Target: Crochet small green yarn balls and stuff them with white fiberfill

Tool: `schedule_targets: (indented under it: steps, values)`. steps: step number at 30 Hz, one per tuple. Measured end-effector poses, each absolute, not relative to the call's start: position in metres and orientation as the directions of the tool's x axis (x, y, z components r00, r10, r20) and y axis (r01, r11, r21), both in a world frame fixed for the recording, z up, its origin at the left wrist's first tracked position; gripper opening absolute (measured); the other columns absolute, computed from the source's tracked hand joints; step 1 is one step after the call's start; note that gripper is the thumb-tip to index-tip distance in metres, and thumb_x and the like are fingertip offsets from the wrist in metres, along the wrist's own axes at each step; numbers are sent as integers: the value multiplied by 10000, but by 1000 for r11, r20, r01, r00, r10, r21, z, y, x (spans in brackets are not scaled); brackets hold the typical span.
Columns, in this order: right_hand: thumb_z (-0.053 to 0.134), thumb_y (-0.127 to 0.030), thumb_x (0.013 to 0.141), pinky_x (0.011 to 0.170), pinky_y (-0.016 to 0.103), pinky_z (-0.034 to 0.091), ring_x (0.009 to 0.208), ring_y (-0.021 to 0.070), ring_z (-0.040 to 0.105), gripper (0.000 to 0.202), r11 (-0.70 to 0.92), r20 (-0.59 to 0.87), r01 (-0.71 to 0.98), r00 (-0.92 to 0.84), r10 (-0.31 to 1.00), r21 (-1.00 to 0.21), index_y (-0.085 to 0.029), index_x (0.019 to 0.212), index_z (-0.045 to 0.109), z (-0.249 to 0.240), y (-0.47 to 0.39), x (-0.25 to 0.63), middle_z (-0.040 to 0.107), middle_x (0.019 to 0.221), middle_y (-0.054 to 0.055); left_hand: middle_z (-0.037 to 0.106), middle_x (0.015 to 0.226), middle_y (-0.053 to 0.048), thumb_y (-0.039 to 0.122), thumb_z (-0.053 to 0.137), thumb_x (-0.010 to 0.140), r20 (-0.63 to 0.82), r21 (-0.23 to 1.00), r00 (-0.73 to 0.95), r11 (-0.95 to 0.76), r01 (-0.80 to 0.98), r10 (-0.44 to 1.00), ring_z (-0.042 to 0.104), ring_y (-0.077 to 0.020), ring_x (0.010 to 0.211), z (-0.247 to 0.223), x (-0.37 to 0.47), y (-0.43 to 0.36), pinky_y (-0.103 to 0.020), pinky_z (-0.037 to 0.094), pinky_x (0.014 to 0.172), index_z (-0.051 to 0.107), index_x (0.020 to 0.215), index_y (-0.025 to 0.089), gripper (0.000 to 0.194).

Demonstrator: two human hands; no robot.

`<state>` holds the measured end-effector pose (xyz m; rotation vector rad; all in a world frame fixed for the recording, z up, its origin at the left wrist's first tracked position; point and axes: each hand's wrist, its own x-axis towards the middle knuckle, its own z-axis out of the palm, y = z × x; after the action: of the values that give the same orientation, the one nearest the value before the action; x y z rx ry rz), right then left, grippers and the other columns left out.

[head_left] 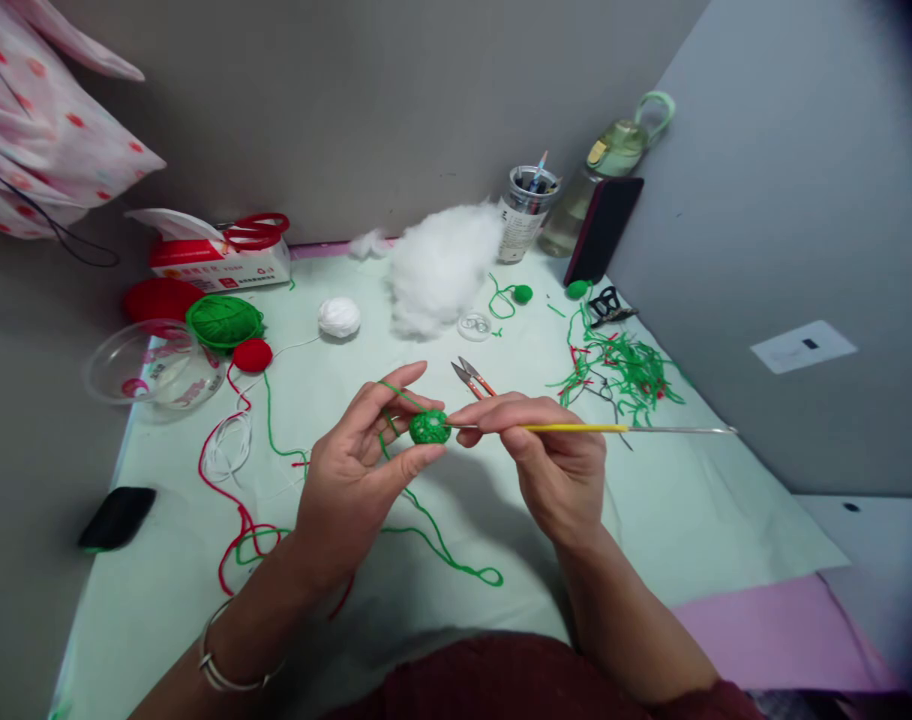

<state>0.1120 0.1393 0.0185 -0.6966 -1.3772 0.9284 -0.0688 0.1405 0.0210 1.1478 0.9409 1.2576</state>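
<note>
Near the middle of the head view, my left hand holds a small green crocheted piece between thumb and fingers. Green yarn runs from the piece over my left fingers, and a loose strand trails down to a loop on the table. My right hand is closed round a crochet hook with a yellow handle. The hook's left end meets the right side of the green piece; its tip is too small to make out. Thread snips lie just behind my right fingers.
White stuffing sits at the back, beside a pen can, a bottle and a phone. Yarn scraps lie right. At left are yarn balls, a plastic bowl and a tissue box.
</note>
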Motion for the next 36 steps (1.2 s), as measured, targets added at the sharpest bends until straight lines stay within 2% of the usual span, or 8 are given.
schedule_targets:
  steps: [6, 9, 12, 18, 23, 30, 33, 36]
  values:
    - [640, -189, 1017, 823, 376, 650, 922, 196, 789, 199, 577, 578, -32, -81, 812, -816, -266, 1094, 807, 21, 139, 113, 841, 1010, 47, 701, 1016, -9, 148, 876, 788, 95, 975, 44, -84, -206, 995, 706, -166, 1026, 19, -65, 139, -312, 592, 1019, 748, 1283, 302, 535]
    - [652, -151, 1000, 827, 387, 649, 986, 220, 794, 270, 662, 659, 16, -72, 748, -749, -288, 1182, 797, 19, 137, 110, 843, 1031, 58, 672, 1003, -4, 170, 896, 766, 42, 972, 44, -30, -234, 998, 688, -165, 1022, 19, -62, 137, -315, 586, 1018, 752, 1262, 306, 534]
    - [648, -160, 1002, 773, 394, 641, 964, 230, 793, 314, 726, 725, 96, -48, 687, -681, -321, 1235, 783, 13, 135, 107, 838, 1090, 70, 641, 999, 3, 182, 900, 750, -24, 968, 41, 33, -250, 999, 662, -159, 995, 20, -59, 133, -314, 581, 1004, 764, 1211, 312, 498]
    - [661, -121, 975, 777, 396, 623, 960, 228, 777, 375, 743, 743, 208, -94, 662, -636, -316, 1279, 763, 9, 133, 108, 814, 1169, 87, 619, 971, 17, 204, 901, 747, -36, 980, -29, 29, -197, 999, 644, -160, 1011, 21, -54, 128, -309, 531, 1038, 746, 1230, 313, 519]
    - [680, -71, 934, 768, 365, 630, 890, 204, 757, 315, 663, 666, 177, -55, 744, -727, -269, 1149, 798, 20, 134, 108, 803, 980, 66, 671, 992, 22, 178, 873, 790, -6, 979, -8, 4, -206, 1000, 661, -151, 1043, 19, -54, 129, -297, 500, 1071, 679, 1347, 318, 607]
    - [637, -196, 1005, 741, 395, 653, 869, 217, 769, 214, 622, 630, 116, 47, 775, -774, -290, 1111, 797, 19, 132, 105, 820, 948, 49, 657, 935, 24, 220, 873, 811, -118, 922, 78, 138, -361, 990, 665, -130, 920, 19, -59, 134, -247, 550, 888, 689, 1348, 298, 573]
    - [637, -235, 1017, 711, 362, 653, 798, 188, 761, 176, 555, 551, -18, 95, 829, -832, -272, 1071, 800, 16, 132, 104, 811, 935, 46, 650, 944, 7, 264, 858, 832, -148, 889, 166, 204, -410, 975, 657, -144, 927, 20, -62, 135, -264, 548, 879, 726, 1313, 299, 500]
    - [641, -281, 1022, 671, 305, 652, 745, 151, 752, 152, 401, 390, -237, 92, 916, -885, -259, 1032, 791, 16, 136, 105, 803, 960, 37, 670, 983, -28, 317, 828, 851, -183, 857, 263, 285, -430, 947, 665, -180, 955, 23, -65, 137, -317, 543, 916, 743, 1304, 276, 462]
